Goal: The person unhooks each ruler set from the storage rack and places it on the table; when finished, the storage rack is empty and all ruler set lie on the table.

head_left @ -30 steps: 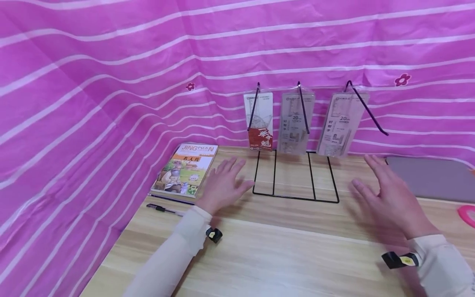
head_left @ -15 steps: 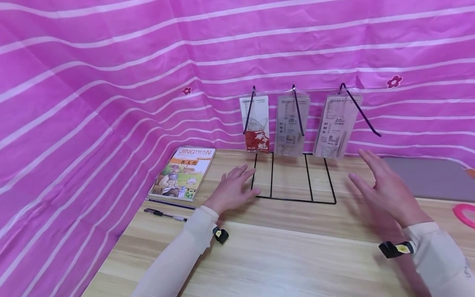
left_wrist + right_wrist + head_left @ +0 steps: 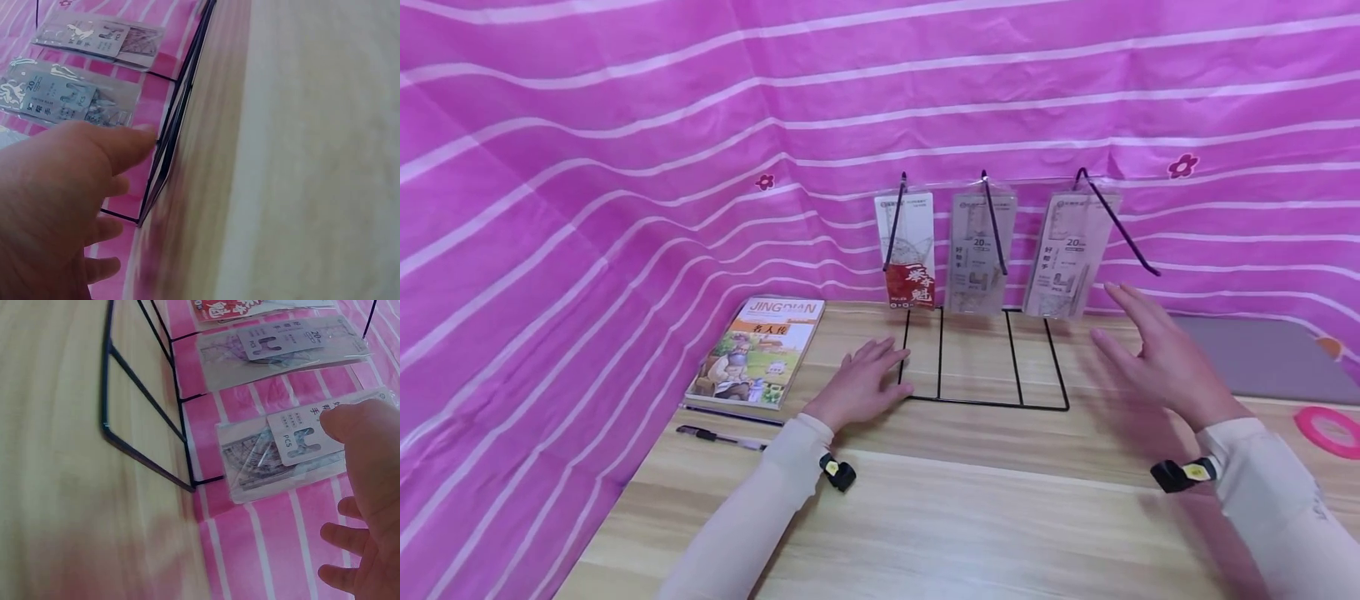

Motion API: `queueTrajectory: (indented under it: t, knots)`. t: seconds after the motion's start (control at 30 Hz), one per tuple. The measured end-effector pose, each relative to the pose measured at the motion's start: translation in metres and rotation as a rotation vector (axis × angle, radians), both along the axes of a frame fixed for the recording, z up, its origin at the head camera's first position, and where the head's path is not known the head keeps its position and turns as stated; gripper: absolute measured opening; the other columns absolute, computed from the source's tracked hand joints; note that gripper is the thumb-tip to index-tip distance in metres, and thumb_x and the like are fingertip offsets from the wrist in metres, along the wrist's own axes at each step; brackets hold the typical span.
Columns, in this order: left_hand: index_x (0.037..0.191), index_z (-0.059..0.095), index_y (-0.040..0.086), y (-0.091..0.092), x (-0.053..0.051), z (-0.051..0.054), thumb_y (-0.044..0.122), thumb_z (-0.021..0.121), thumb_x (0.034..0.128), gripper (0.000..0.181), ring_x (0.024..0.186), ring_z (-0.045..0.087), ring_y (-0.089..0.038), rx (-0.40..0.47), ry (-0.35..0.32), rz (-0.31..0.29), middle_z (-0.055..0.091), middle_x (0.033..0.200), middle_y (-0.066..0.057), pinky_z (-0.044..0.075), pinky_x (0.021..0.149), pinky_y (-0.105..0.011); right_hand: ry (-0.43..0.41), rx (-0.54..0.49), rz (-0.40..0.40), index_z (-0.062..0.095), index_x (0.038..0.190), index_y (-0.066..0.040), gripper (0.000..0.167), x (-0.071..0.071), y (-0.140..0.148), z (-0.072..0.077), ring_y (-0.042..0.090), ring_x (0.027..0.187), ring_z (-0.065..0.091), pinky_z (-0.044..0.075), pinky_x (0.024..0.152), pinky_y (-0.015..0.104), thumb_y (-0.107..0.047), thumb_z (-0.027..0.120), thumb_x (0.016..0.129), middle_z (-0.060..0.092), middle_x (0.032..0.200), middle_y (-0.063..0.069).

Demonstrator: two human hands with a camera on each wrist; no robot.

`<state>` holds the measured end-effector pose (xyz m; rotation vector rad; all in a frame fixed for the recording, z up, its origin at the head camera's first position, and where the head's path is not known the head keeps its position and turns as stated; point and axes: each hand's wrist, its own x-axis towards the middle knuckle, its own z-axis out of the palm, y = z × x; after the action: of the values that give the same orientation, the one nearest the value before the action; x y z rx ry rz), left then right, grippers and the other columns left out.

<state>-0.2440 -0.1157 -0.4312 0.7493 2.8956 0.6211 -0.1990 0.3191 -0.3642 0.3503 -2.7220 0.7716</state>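
Observation:
A black wire display rack (image 3: 985,403) stands on the wooden table with three hooks. From its hooks hang clear packs: a red-and-white ruler set (image 3: 910,250) at left, a grey ruler set (image 3: 981,254) in the middle, and a slightly tilted ruler set (image 3: 1070,254) at right. My left hand (image 3: 857,385) is low beside the rack base's left rail, fingers extended; whether it touches the wire I cannot tell. To the right of the rack, my right hand (image 3: 1172,367) hovers with fingers spread, holding nothing. Its thumb (image 3: 347,422) overlaps the right pack in the right wrist view.
A book (image 3: 756,350) lies at the left, with a dark thin stick (image 3: 733,414) along its front edge and a black pen (image 3: 718,437) before it. A grey flat panel (image 3: 1255,358) and a pink tape roll (image 3: 1330,431) lie at right. Striped pink cloth (image 3: 625,150) hangs behind.
My left hand has come down and right to the rack's left rail. My right hand has risen slightly beside the rack. The head view has turned a little; the packs hang as before.

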Motion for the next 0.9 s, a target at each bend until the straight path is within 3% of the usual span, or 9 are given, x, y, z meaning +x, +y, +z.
queueTrajectory:
  t: [0.27, 0.37, 0.47, 0.6, 0.77, 0.9]
  knots:
    - [0.162, 0.043, 0.025, -0.003, -0.004, -0.002, 0.055, 0.062, 0.1019, 0.07, 0.163, 0.018, -0.037, -0.002, -0.019, -0.001, 0.025, 0.176, -0.008, 0.016, 0.127, -0.071, -0.025, -0.062, 0.039, 0.027, 0.168, -0.024, 0.074, -0.024, -0.005, 0.007, 0.054, 0.157, 0.021, 0.028, 0.108, 0.086, -0.033, 0.065, 0.105, 0.016, 0.176, 0.02]
    - [0.16, 0.046, 0.023, -0.003, -0.004, -0.003, 0.056, 0.062, 0.1017, 0.069, 0.163, 0.018, -0.039, -0.003, -0.026, 0.0, 0.025, 0.176, -0.008, 0.015, 0.127, -0.072, 0.017, -0.098, 0.051, 0.033, 0.166, -0.017, 0.071, -0.031, -0.007, 0.008, 0.057, 0.154, 0.025, 0.028, 0.11, 0.084, -0.027, 0.066, 0.105, 0.019, 0.174, 0.025]
    - [0.159, 0.049, 0.023, -0.003, -0.003, -0.004, 0.057, 0.061, 0.1017, 0.068, 0.164, 0.016, -0.039, -0.004, -0.041, 0.006, 0.026, 0.175, -0.008, 0.012, 0.127, -0.073, 0.083, -0.146, 0.072, 0.04, 0.162, -0.009, 0.066, -0.036, -0.009, 0.008, 0.056, 0.148, 0.034, 0.036, 0.107, 0.08, -0.018, 0.068, 0.103, 0.03, 0.168, 0.029]
    - [0.158, 0.05, 0.024, -0.003, -0.001, -0.004, 0.058, 0.06, 0.1019, 0.067, 0.164, 0.016, -0.038, -0.01, -0.049, 0.014, 0.027, 0.175, -0.007, 0.011, 0.127, -0.073, 0.122, -0.188, 0.076, 0.044, 0.16, -0.009, 0.062, -0.041, -0.013, 0.007, 0.052, 0.134, 0.047, 0.047, 0.095, 0.063, -0.013, 0.068, 0.103, 0.04, 0.16, 0.028]
    - [0.158, 0.049, 0.026, -0.004, -0.001, -0.004, 0.061, 0.059, 0.1019, 0.067, 0.164, 0.015, -0.038, -0.016, -0.055, 0.021, 0.027, 0.175, -0.005, 0.009, 0.127, -0.074, 0.125, -0.23, 0.056, 0.048, 0.158, -0.012, 0.058, -0.045, -0.016, 0.006, 0.044, 0.126, 0.053, 0.044, 0.092, 0.031, -0.011, 0.067, 0.103, 0.049, 0.146, 0.029]
    - [0.159, 0.047, 0.028, -0.004, -0.003, -0.005, 0.063, 0.057, 0.1018, 0.068, 0.164, 0.014, -0.037, -0.025, -0.06, 0.024, 0.027, 0.175, -0.004, 0.008, 0.128, -0.073, 0.138, -0.257, 0.027, 0.051, 0.156, -0.011, 0.056, -0.049, -0.019, 0.006, 0.026, 0.117, 0.055, 0.043, 0.087, 0.019, -0.01, 0.068, 0.102, 0.054, 0.135, 0.025]
